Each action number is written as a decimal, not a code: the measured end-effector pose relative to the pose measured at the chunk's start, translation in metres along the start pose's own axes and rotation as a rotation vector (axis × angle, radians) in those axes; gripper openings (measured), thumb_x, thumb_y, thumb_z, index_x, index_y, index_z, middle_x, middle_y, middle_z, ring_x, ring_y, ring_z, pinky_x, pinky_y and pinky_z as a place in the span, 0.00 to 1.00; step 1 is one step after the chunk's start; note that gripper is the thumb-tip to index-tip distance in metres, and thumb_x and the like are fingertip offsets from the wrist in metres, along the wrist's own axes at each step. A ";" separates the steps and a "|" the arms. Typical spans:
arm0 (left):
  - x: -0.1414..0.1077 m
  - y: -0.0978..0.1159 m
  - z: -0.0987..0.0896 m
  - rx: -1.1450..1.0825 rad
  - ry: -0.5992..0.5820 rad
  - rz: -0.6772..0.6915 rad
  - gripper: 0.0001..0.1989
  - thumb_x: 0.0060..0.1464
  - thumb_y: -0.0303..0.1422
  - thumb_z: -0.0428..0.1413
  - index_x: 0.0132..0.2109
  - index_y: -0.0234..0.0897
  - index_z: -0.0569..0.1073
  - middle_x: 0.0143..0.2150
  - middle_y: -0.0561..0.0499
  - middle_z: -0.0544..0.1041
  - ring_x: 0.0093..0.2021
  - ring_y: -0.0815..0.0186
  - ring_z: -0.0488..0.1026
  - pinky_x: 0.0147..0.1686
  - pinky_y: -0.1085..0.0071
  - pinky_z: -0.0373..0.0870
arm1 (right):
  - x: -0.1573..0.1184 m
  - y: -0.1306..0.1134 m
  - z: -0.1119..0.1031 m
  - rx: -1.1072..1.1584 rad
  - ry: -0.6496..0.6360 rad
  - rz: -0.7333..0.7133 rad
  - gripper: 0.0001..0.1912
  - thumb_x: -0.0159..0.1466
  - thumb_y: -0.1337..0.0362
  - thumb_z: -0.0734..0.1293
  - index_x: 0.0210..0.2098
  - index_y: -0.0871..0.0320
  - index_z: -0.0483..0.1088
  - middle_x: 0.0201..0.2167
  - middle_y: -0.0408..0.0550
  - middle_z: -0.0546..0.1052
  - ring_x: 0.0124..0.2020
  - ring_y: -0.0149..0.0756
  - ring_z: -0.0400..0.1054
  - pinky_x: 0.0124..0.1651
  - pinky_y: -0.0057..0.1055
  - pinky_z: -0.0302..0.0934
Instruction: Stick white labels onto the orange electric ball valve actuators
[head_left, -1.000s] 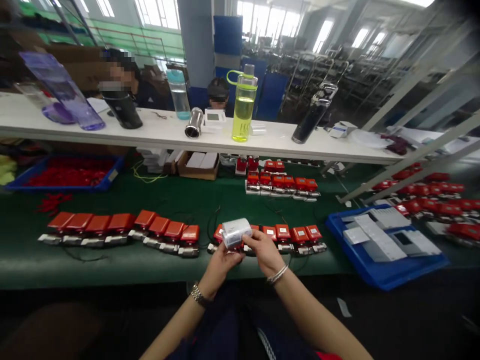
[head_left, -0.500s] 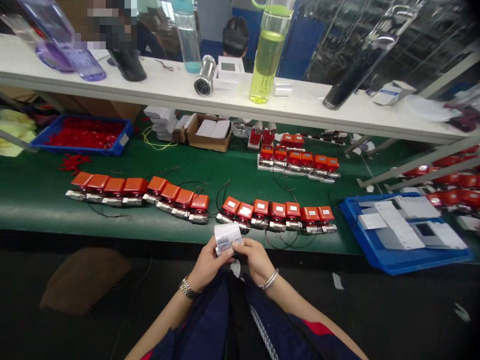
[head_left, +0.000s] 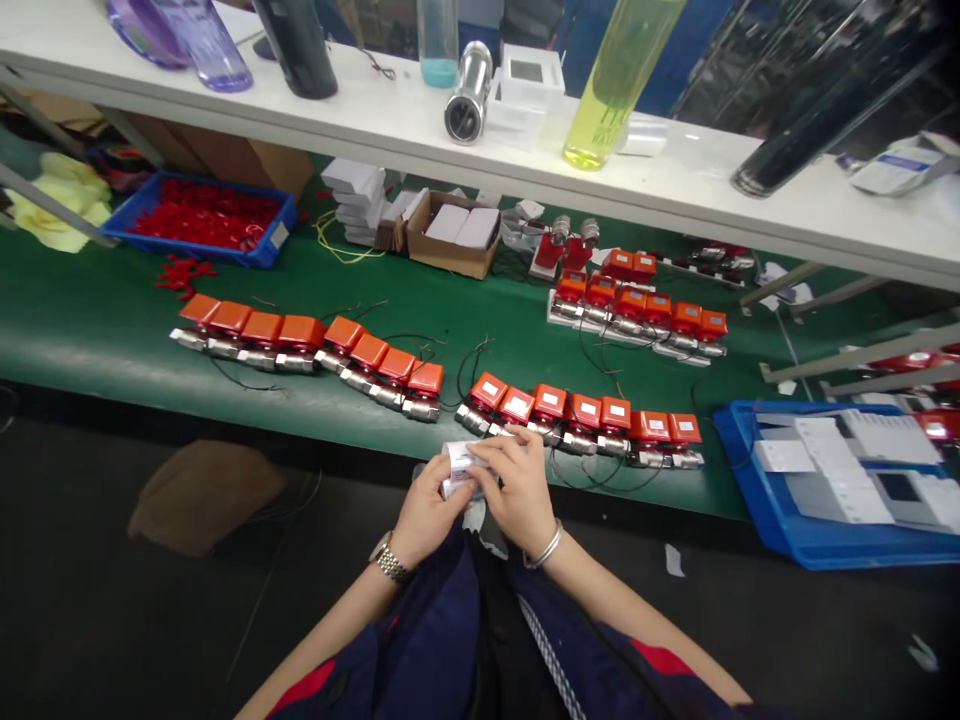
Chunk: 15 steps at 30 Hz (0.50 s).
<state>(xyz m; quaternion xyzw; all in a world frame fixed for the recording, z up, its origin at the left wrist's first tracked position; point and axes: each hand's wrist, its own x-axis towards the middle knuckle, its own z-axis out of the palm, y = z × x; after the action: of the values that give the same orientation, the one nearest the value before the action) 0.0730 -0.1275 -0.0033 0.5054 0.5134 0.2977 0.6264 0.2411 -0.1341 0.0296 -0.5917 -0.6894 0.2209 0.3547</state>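
Note:
A strip of white printed labels (head_left: 462, 458) is held between both hands, just in front of the bench edge. My left hand (head_left: 427, 512) pinches its left side, thumb across the lower part. Over the right side of the strip, the fingers of my right hand (head_left: 517, 488) are bent and gripping; part of the strip is hidden under them. Just beyond the hands stands a row of orange motorized valves (head_left: 550, 402) with white stickers on top. Further left, another row of orange valves (head_left: 262, 328) shows plain tops without stickers.
A blue tray (head_left: 765, 520) of white boxes lies at the right, and a blue bin (head_left: 279, 240) of red parts at the back left. A cardboard box (head_left: 450, 256) sits behind. Above runs a white shelf (head_left: 360, 120) with bottles. More orange valves (head_left: 630, 300) stand beneath it.
My right hand has come up over the labels, its fingers now covering part of the strip. The view has shifted, so the bench items appear further right and most higher.

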 end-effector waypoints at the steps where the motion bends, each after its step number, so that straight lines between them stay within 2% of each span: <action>1: -0.001 0.003 -0.002 0.058 0.010 0.047 0.13 0.59 0.39 0.60 0.49 0.41 0.79 0.45 0.48 0.74 0.45 0.60 0.73 0.42 0.67 0.74 | 0.003 -0.003 0.003 -0.007 -0.024 -0.006 0.13 0.69 0.66 0.66 0.51 0.49 0.76 0.44 0.48 0.78 0.52 0.48 0.62 0.63 0.51 0.53; 3: -0.002 0.008 -0.008 0.208 0.027 0.132 0.09 0.61 0.36 0.58 0.45 0.41 0.79 0.43 0.49 0.73 0.44 0.62 0.72 0.46 0.67 0.71 | 0.008 -0.006 0.009 0.006 -0.079 0.023 0.10 0.70 0.67 0.65 0.48 0.51 0.76 0.42 0.47 0.78 0.50 0.48 0.62 0.60 0.49 0.55; 5: -0.003 0.011 -0.015 0.331 0.029 0.173 0.08 0.62 0.35 0.56 0.44 0.40 0.78 0.41 0.49 0.71 0.42 0.63 0.71 0.45 0.67 0.69 | 0.012 -0.007 0.012 0.040 -0.155 0.086 0.07 0.69 0.67 0.66 0.44 0.51 0.76 0.40 0.47 0.78 0.49 0.47 0.61 0.56 0.46 0.57; 11: -0.009 0.005 -0.034 0.422 -0.030 0.181 0.08 0.64 0.35 0.55 0.45 0.41 0.78 0.42 0.50 0.68 0.43 0.64 0.70 0.45 0.68 0.66 | 0.031 -0.003 0.015 0.171 -0.383 0.229 0.05 0.63 0.70 0.73 0.35 0.54 0.75 0.37 0.44 0.77 0.47 0.44 0.62 0.53 0.41 0.58; 15: -0.008 0.000 -0.045 0.432 -0.030 0.155 0.07 0.63 0.34 0.55 0.44 0.41 0.77 0.42 0.50 0.68 0.44 0.63 0.70 0.46 0.68 0.66 | 0.040 -0.005 0.024 0.144 -0.384 0.235 0.07 0.59 0.70 0.77 0.32 0.54 0.76 0.35 0.44 0.77 0.47 0.44 0.63 0.52 0.40 0.58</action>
<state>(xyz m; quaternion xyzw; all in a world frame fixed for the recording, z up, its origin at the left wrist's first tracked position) 0.0283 -0.1203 0.0014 0.6701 0.5152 0.2206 0.4866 0.2181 -0.0930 0.0269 -0.5881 -0.6531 0.4179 0.2301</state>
